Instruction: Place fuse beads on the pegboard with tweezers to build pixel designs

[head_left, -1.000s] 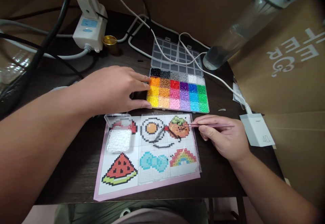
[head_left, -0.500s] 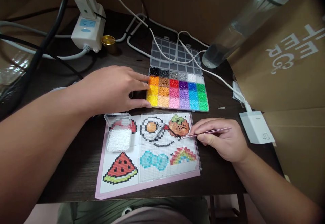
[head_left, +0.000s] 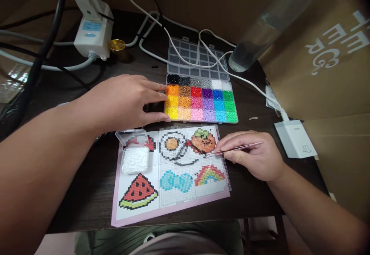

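Note:
My left hand [head_left: 130, 100] lies with fingers spread at the left edge of the open bead box [head_left: 202, 103], its fingertips touching the box. My right hand [head_left: 251, 155] pinches pink tweezers [head_left: 245, 146], whose tips point left at the clear pegboard [head_left: 176, 199], just below the orange persimmon pattern [head_left: 203, 141]. Black beads form a curved line under the egg pattern [head_left: 172, 145]. Under the board lies a pattern sheet with a watermelon [head_left: 139, 191]. A small clear box of white beads [head_left: 135, 160] stands on the sheet's left part.
A white power strip [head_left: 94, 33] and a gold cup [head_left: 117, 46] stand at the back left. White cables cross the bead box lid [head_left: 193, 57]. At the right are a clear bottle [head_left: 254, 35], a white charger [head_left: 295, 139] and a cardboard box [head_left: 323, 89].
The camera view has shifted slightly. Both hands hold nearly the same places, with the left at the bead box and the tweezers still over the board.

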The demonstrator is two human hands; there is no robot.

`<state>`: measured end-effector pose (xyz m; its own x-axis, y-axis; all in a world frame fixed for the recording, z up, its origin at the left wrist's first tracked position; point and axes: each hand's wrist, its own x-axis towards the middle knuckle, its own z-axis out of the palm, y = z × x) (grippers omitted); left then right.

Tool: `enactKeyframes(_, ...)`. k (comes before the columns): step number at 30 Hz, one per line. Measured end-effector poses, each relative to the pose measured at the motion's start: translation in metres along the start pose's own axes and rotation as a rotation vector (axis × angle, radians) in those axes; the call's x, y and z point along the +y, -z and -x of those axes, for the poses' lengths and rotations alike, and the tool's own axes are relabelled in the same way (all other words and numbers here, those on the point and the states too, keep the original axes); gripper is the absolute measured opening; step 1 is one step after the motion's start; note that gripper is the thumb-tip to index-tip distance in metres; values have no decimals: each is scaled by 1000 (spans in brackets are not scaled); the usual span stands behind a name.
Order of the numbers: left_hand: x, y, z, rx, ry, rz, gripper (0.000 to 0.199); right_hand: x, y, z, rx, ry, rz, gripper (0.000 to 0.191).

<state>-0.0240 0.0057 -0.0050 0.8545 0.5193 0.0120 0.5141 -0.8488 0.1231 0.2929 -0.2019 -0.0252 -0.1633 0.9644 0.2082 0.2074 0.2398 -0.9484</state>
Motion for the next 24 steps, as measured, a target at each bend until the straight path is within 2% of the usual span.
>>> enactKeyframes(6, -3, -1, 1, 15, -27, -52, 56, -2, -4, 3, 115, 38, 60, 12)
enactKeyframes(11, -9, -5, 0, 43, -26, -3, 54, -11, -19, 18, 275, 96, 216, 22)
enactKeyframes(15, -6, -6, -3, 32, -35, -10, 49, -31, -45, 37, 498, 173, 469, 22)
enactKeyframes(18, -3, -5, -5, 13, -39, -29, 48, -42, -71, 50, 576, 117, 622, 21)
enactKeyframes(21, -2, -4, -5, 7, -32, -7, 42, -42, -95, 57, 589, 191, 657, 26)
enactKeyframes(24, -2, -4, -6, 6, -38, -17, 41, -32, -113, 58, 702, 248, 681, 27)
